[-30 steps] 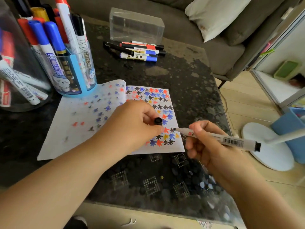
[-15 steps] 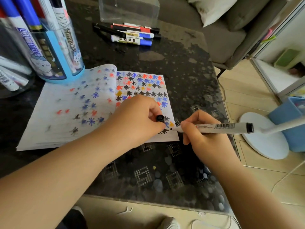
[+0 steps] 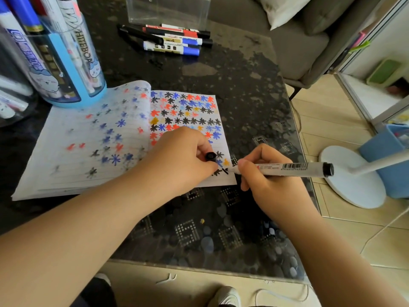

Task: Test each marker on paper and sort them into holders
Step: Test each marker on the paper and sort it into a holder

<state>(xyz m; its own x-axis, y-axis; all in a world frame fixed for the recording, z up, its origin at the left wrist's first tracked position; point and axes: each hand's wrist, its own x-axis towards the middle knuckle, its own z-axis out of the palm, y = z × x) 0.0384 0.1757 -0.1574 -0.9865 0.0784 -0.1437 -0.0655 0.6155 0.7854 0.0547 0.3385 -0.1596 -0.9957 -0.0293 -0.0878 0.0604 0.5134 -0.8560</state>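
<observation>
The right hand (image 3: 272,185) pinches a white-barrelled marker (image 3: 285,169) low on its barrel, near the nib, so the tip can be steered; the fingers (image 3: 244,165) are curled tight round it and the nib touches the right-hand page of the notebook (image 3: 73,138), near that page's lower right corner, where a fresh black stroke sits among rows of coloured stars. The marker lies almost flat, its black end pointing toward the table's right edge. The left hand (image 3: 179,158) rests on the same page, which likely keeps the paper from sliding, and its fingers curl round the black cap (image 3: 211,156), kept close for recapping.

The notebook lies toward the table's (image 3: 243,89) left side. At the left edge stands a blue holder (image 3: 66,69) already full of markers, with a clear container just beside it, cut off by the frame. Near the far edge, 4 or so loose markers (image 3: 172,39) lie in front of a clear box (image 3: 168,9), probably untested.

By my judgement the test stroke is under way; capping and sorting this marker come next.
</observation>
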